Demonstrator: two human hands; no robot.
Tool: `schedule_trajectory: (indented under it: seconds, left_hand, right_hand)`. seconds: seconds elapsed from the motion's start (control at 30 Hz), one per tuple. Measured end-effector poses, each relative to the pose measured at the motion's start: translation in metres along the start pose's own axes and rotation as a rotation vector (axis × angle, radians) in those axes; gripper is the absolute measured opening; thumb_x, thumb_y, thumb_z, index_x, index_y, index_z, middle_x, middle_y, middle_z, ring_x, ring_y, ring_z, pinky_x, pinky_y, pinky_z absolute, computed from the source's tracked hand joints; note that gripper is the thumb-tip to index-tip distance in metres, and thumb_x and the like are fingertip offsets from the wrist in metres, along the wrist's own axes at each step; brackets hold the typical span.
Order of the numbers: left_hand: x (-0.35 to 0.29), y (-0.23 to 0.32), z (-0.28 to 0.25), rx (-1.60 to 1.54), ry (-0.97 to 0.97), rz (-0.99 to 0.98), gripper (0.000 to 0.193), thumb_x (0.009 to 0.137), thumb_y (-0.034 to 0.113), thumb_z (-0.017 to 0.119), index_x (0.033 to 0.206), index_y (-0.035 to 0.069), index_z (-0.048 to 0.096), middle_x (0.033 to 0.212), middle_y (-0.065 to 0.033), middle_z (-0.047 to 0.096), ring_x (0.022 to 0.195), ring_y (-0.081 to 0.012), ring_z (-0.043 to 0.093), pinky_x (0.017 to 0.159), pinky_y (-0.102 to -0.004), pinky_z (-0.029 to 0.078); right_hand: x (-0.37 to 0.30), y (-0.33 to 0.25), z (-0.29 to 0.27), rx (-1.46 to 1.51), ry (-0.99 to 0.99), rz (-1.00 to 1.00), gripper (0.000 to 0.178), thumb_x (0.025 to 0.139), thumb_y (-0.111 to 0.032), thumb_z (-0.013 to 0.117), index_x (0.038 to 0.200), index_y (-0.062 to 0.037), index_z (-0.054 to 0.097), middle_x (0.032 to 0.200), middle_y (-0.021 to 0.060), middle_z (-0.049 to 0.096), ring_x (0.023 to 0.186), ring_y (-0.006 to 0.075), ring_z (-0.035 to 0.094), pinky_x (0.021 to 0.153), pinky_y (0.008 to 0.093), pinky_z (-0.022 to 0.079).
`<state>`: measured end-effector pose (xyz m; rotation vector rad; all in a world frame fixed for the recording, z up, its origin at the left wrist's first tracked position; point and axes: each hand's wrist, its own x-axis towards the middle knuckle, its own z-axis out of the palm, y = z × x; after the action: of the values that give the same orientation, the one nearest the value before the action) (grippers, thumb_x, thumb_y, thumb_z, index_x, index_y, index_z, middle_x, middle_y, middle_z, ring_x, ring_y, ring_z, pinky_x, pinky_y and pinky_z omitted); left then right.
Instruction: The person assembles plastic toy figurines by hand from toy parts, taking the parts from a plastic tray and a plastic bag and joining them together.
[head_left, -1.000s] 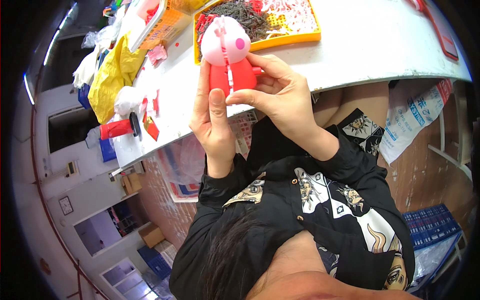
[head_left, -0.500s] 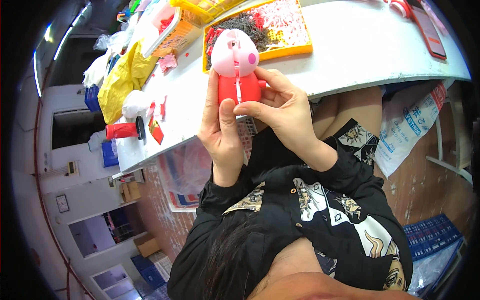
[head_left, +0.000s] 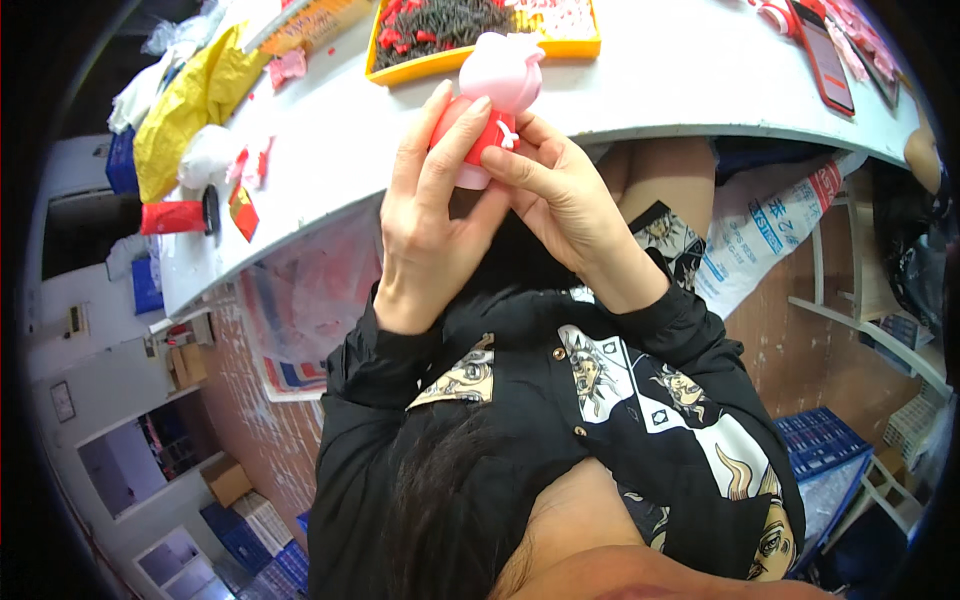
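Observation:
A plastic toy figure (head_left: 500, 80) with a pink head and a red body is held up over the table's front edge. My left hand (head_left: 425, 220) wraps its fingers round the left side of the red body. On the right side, my right hand (head_left: 565, 200) is closed on the same body, its thumb by a small white curled piece (head_left: 508, 134). The toy leans a little to the right. My fingers hide parts of the lower body. Just beyond it stands a yellow tray (head_left: 575, 49) of small black, red, pink and white parts.
On the white table (head_left: 320, 130) lie a yellow bag (head_left: 185, 100), a red cylinder (head_left: 172, 218) and pink scraps (head_left: 287, 67) at left. A phone (head_left: 825, 70) lies at right. A white printed sack (head_left: 765, 240) stands below the table. Part of another person (head_left: 922, 155) shows at the right edge.
The toy has turned, so its open seam no longer faces me and its smooth side shows. My left fingers have shifted across the front of the body. The whole view has shifted too.

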<state>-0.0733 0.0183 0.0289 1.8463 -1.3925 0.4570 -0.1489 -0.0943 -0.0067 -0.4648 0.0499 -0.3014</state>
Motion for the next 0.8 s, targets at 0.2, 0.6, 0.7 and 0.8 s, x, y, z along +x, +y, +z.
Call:
schedule_trajectory:
  seconds: [0.2, 0.6, 0.7, 0.8]
  left_hand:
    - [-0.062, 0.006, -0.009, -0.252, -0.203, -0.172, 0.06, 0.07, 0.005, 0.081, 0.122, -0.002, 0.053, 0.115, -0.0206, 0.062, 0.104, -0.0336, 0.064, 0.09, -0.0366, 0.052]
    - [-0.153, 0.016, -0.021, -0.732, -0.703, -0.644, 0.051, 0.078, 0.017, 0.079, 0.118, -0.002, 0.054, 0.111, -0.0161, 0.061, 0.105, -0.0261, 0.062, 0.089, -0.0333, 0.05]
    - [-0.145, 0.015, -0.026, -0.626, -0.806, -0.525, 0.05, 0.076, 0.015, 0.079, 0.117, -0.002, 0.055, 0.107, -0.0169, 0.06, 0.103, -0.0293, 0.062, 0.086, -0.0338, 0.052]
    - [-0.151, 0.016, -0.023, -0.633, -0.774, -0.49, 0.049, 0.076, 0.014, 0.079, 0.115, -0.002, 0.055, 0.107, -0.0176, 0.06, 0.101, -0.0317, 0.063, 0.085, -0.0357, 0.052]
  right_hand:
    - [-0.053, 0.01, -0.041, -0.638, 0.102, -0.107, 0.082, 0.08, -0.009, 0.077, 0.144, -0.0008, 0.028, 0.131, 0.0197, 0.051, 0.122, 0.0239, 0.051, 0.102, 0.0358, 0.045]
    - [-0.127, 0.023, -0.079, -1.593, -0.39, 0.137, 0.046, 0.08, -0.028, 0.074, 0.117, -0.0038, 0.061, 0.11, 0.0133, 0.066, 0.097, 0.0316, 0.065, 0.084, 0.0371, 0.051]
    - [-0.128, 0.027, -0.078, -1.572, -0.409, 0.103, 0.047, 0.079, -0.027, 0.075, 0.116, -0.0023, 0.06, 0.108, 0.0138, 0.066, 0.095, 0.0316, 0.065, 0.083, 0.0371, 0.052]
    - [-0.123, 0.027, -0.073, -1.622, -0.473, 0.175, 0.04, 0.079, -0.025, 0.073, 0.109, -0.0007, 0.062, 0.106, 0.0148, 0.066, 0.097, 0.0318, 0.064, 0.086, 0.0385, 0.051]
